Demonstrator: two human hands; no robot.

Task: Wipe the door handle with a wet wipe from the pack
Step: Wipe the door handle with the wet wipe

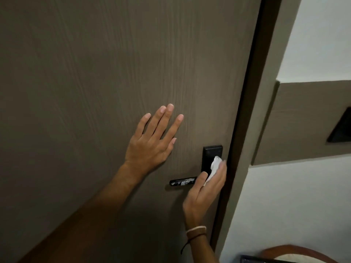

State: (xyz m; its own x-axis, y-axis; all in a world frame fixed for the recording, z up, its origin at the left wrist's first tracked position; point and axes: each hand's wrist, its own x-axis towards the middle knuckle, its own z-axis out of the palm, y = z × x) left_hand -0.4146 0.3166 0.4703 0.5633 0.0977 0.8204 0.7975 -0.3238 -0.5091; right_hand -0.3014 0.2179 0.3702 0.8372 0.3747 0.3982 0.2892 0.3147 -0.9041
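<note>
A black lever door handle (182,182) sticks out leftward from a black rectangular lock plate (211,153) near the right edge of a brown wood-grain door (95,82). My right hand (205,192) holds a crumpled white wet wipe (214,168) and presses it against the lower part of the plate, where the lever joins it. My left hand (153,141) lies flat on the door, fingers spread, up and to the left of the handle. The pack of wipes is out of view.
A dark door frame (245,111) runs down the right of the door, with a white wall (303,196) beyond it. A brown wall panel (307,120) carries a dark recessed fitting (340,130). A curved brown rim (296,251) shows at the bottom right.
</note>
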